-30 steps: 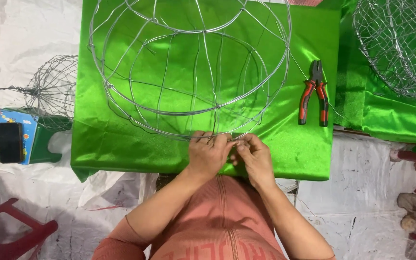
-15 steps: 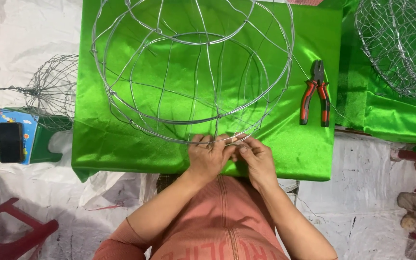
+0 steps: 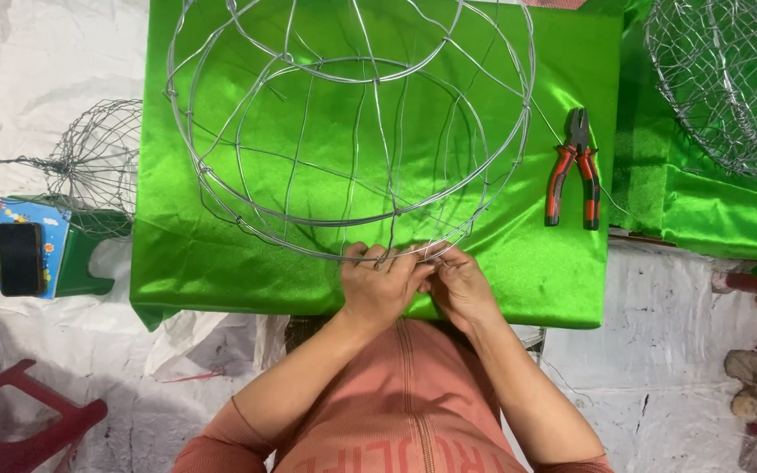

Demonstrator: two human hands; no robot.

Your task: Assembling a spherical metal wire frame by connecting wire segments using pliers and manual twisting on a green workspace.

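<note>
White plastic sheeting over the floor; in the middle, a worktop draped in shiny green satin cloth. Filling most of the cloth, a large round frame of bare silver wire, hoops crossed by ribs, its near rim right at the lower centre of the frame.

On that near rim, left hand and right hand side by side, touching each other. Left grip closed around the rim wire, fingertips curled over it; right grip pinched shut on the same rim just beside, apparently on a thin binding strand, though too fine to tell for certain.

Compared with half a second ago: frame turned slightly and drawn a little nearer to the body, hands in nearly the same spot on the rim. Judged from this, a small turn of the frame to bring the joint under the fingers, the fastening at that rim point not finished.

Right of the frame, apart from it, red-and-black handled pliers flat on the cloth, untouched. Upper right, a second wire-mesh basket on more green cloth. Left edge, a smaller wire basket above a green plastic stool carrying a dark phone.
</note>
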